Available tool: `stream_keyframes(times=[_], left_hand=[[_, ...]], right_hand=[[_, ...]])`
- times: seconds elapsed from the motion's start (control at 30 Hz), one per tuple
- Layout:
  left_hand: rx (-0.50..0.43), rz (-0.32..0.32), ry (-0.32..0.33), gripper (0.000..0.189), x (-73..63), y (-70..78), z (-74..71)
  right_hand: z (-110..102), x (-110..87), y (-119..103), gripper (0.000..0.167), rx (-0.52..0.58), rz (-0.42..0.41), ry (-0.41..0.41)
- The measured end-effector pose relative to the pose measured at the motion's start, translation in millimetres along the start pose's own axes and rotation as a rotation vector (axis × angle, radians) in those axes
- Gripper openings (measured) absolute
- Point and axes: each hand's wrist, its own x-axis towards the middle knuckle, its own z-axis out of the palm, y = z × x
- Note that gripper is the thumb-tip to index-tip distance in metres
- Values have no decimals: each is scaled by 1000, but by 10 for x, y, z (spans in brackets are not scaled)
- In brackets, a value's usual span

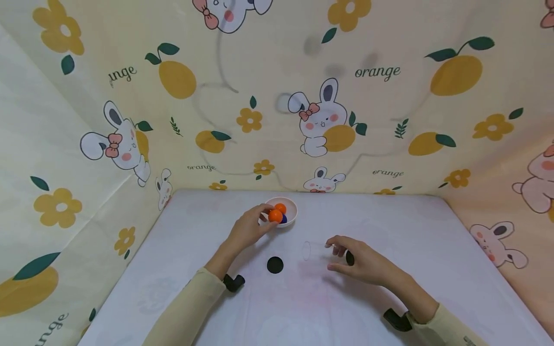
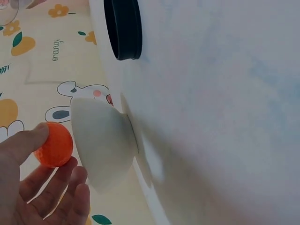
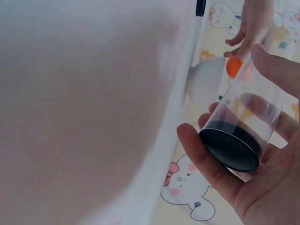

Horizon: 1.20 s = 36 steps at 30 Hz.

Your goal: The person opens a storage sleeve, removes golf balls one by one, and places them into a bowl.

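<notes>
My left hand [image 1: 247, 227] pinches an orange ball [image 2: 57, 147] between thumb and fingers, right at the rim of a small white bowl [image 2: 101, 143]. Inside the bowl, the head view shows a second orange ball [image 1: 281, 207] and a dark blue ball [image 1: 284, 219], partly hidden. My right hand [image 1: 365, 262] grips a clear tube [image 3: 248, 96] around its side, near the black end cap [image 3: 230, 147]. The tube lies tilted in the hand, its other end pointing left toward the middle of the table. Between the hands, a round black lid [image 1: 275, 265] rests on the table.
A white cloth covers the table [image 1: 285, 307]. Behind and at both sides hangs a cream curtain [image 1: 268, 62] printed with rabbits, oranges and flowers. Black wrist mounts [image 1: 233, 283] stick out from both sleeves close to the tabletop.
</notes>
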Motion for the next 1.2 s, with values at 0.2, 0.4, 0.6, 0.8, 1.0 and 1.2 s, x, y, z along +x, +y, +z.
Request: stream_keyframes(times=[0.2,0.4,0.6,0.8,1.0,1.2], left_hand=[[10,-38,17,50,56,-27,-8],[14,-64,20,50,88,-41,-33],[31,-73,24,47,111,-91,-38],[13,-80,36,44,90,-151,-27],[9,-117,39,43,53,-149,-39],[26,-113,37,42,1,-139,-86]], right_hand=[[8,-5,8,51,-2,-4,7],[6,-3,7,53,-3,16,3],[4,13,-16,50,-16,43,6],[2,18,-2,42,13,63,34],[-20,20,50,44,32,122,68],[-38,45,132,43,38,84,134]])
